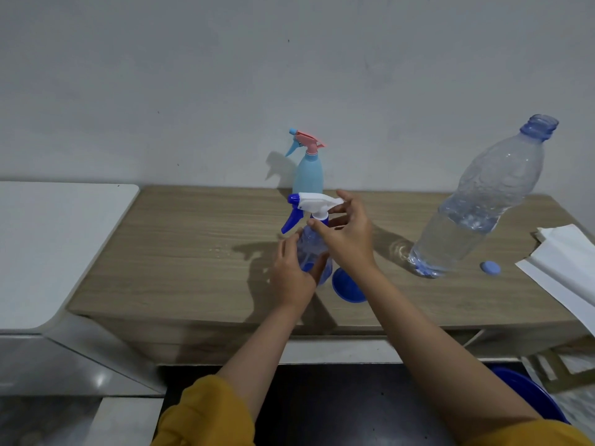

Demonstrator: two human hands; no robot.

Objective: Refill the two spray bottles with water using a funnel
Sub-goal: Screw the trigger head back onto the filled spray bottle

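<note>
Gripping spray bottle (314, 252) mid-table, both hands.

Nothing to read here: no lettering, label, brand, number or sign is legible on anything in view.
</note>
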